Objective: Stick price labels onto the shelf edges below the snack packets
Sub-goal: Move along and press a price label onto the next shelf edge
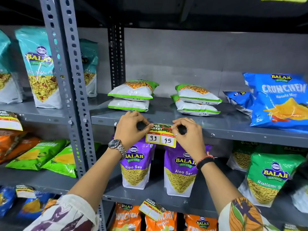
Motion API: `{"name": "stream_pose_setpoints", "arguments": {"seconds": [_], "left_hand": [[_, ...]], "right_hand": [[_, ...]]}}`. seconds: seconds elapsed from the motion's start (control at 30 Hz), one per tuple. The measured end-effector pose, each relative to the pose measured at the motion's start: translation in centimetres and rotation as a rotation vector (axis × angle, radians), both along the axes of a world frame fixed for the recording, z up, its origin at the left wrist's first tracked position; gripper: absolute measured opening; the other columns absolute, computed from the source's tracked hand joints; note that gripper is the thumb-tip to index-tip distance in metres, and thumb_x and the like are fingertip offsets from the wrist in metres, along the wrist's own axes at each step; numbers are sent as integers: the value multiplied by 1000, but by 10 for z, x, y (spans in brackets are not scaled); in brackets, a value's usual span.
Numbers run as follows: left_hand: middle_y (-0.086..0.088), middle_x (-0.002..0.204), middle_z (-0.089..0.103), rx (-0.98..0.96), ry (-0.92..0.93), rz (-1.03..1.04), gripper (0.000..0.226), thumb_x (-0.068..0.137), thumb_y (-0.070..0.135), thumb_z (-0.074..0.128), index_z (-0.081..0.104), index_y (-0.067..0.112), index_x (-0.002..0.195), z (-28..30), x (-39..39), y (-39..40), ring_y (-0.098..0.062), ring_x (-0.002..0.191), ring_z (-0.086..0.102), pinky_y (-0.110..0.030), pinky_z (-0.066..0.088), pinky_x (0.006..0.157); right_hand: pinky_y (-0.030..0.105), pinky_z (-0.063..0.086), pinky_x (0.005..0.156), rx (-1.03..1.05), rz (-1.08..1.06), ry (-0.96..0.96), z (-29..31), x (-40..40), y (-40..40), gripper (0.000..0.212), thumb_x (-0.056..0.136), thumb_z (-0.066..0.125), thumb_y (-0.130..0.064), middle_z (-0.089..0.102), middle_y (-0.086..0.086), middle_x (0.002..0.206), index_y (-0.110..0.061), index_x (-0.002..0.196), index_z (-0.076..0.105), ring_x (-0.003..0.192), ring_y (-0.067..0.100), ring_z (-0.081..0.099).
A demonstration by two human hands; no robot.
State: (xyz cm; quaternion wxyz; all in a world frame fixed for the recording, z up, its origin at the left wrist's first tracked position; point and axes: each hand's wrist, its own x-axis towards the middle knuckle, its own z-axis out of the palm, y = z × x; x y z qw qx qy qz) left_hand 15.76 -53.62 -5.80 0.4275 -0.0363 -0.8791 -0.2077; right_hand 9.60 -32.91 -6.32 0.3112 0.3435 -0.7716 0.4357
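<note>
A yellow price label [160,136] with a green "SUPER MARKET" header and handwritten 99 and 45 lies against the grey shelf edge [233,130]. My left hand [131,127] pinches its top left corner and my right hand [186,132] pinches its top right corner against the edge. Two stacks of white and green snack packets lie on the shelf above, the left stack [131,95] and the right stack [196,100]. Purple Aloo Sev packets [136,165] stand on the shelf below, behind my forearms.
Blue Crunchem packets [280,100] lean at the right of the same shelf. A perforated grey upright [73,80] divides the racks. Teal mix packets [40,67] stand at the left. Other labels hang on the left shelf edge [10,121] and the lower shelf edge [151,209].
</note>
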Motion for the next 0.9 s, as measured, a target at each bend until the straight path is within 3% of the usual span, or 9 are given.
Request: {"name": "stream_pose_setpoints", "arguments": {"seconds": [0.17, 0.3, 0.4, 0.47, 0.63, 0.77, 0.9], "left_hand": [[4, 78, 61, -9, 3, 59, 23, 73, 41, 74, 67, 19, 70, -1, -4, 3, -20, 75, 53, -38, 47, 70], [5, 77, 63, 13, 62, 94, 29, 71, 46, 70, 57, 21, 75, -2, -1, 10, -22, 74, 55, -38, 44, 69], [7, 76, 61, 10, 86, 120, 37, 72, 56, 67, 53, 22, 79, -2, 0, 16, -19, 74, 54, -36, 40, 70], [8, 75, 61, 2, 88, 147, 39, 72, 60, 66, 53, 24, 78, -1, -1, 18, -17, 74, 52, -33, 34, 68], [7, 71, 54, -24, 101, 135, 35, 76, 48, 69, 42, 27, 68, -5, -3, 15, -21, 68, 47, -30, 24, 66], [6, 71, 51, -63, 102, 129, 35, 79, 36, 69, 38, 27, 65, -9, -3, 13, -19, 65, 43, -29, 23, 65], [4, 77, 58, -38, 89, 91, 24, 77, 12, 65, 46, 26, 68, -14, 1, 13, -20, 67, 44, -37, 38, 64]], "right_hand": [[36, 48, 76, 13, -41, 6, -1, 1, -4, 7, 72, 66, -6, 69, 1, 87, -12, 71, 63, 86, 18, 58], [38, 48, 74, 22, -88, -28, -3, 1, -8, 26, 77, 73, -24, 63, 2, 90, -15, 87, 50, 87, 22, 57], [41, 47, 73, 13, -147, 0, -2, 3, -16, 38, 77, 72, -44, 62, 1, 88, -15, 90, 49, 86, 24, 55], [46, 48, 75, 12, -167, 2, 1, 3, -21, 40, 77, 72, -45, 63, 1, 86, -15, 90, 50, 85, 25, 54], [46, 49, 76, -18, -109, -50, 3, -1, -17, 29, 77, 75, -23, 66, -1, 85, -16, 88, 49, 84, 22, 58], [39, 53, 76, -10, -59, -67, 5, -3, -12, 28, 80, 65, 1, 69, 2, 90, -20, 84, 48, 83, 16, 62], [31, 53, 82, 12, 18, -88, 4, -5, -3, 40, 80, 48, 17, 72, 5, 97, -23, 84, 47, 91, 16, 65]]}}
